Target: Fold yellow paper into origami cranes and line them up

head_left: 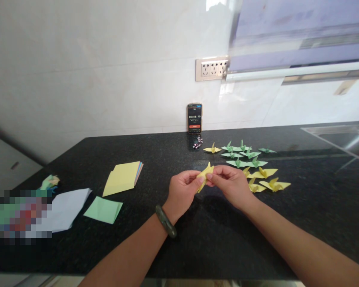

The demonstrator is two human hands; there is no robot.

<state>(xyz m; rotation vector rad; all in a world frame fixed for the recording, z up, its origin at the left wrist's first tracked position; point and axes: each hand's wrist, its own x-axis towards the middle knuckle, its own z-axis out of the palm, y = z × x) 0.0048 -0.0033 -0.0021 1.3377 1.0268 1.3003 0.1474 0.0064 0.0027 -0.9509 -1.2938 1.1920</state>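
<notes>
Both of my hands pinch one folded yellow paper piece (205, 174) above the black counter (155, 159). My left hand (182, 192), with a dark bangle on the wrist, grips its lower left end. My right hand (231, 184) grips its right side with fingertips. Just to the right of my right hand lie several finished yellow paper cranes (269, 179). Behind them sit several green paper cranes (245, 156) and one more yellow crane (212, 149).
A stack of coloured paper sheets (122, 177) with yellow on top lies to the left, beside a loose green sheet (103, 209) and a white sheet (67, 207). A phone (194, 118) showing a timer leans on the wall. A sink (344, 137) is at far right.
</notes>
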